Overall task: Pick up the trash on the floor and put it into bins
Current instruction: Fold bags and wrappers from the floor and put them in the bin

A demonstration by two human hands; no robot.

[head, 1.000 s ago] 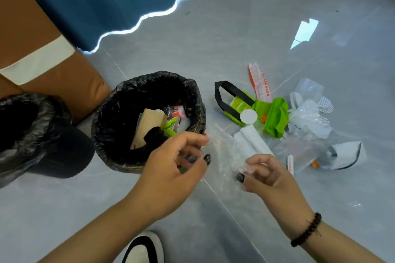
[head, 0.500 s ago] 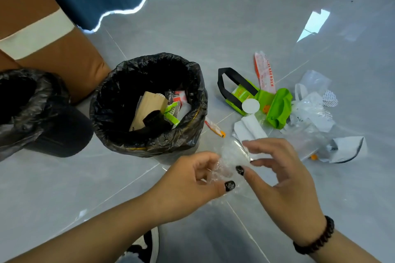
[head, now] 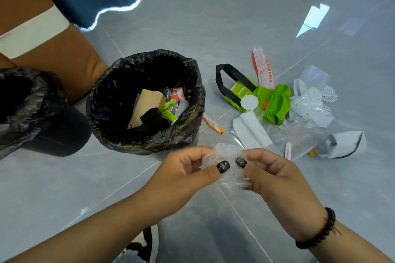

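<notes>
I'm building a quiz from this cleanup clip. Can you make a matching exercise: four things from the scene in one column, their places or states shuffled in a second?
Things:
1. clear plastic wrap
2. brown paper bag
3. green bag
4. bead bracelet

Places or states:
A. on the right wrist
B. lying on the floor among the litter
C. inside the nearer bin
D. pinched between left hand and right hand

Pairs: 1-D, 2-C, 3-B, 4-A

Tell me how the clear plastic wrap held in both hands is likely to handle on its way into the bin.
The clear plastic wrap is crumpled between the left hand and the right hand, so it is probably floppy and very light. Its glossy creases suggest it may slip, or spring partly open once released. Dropped above the bin, it might drift rather than fall straight.
</notes>
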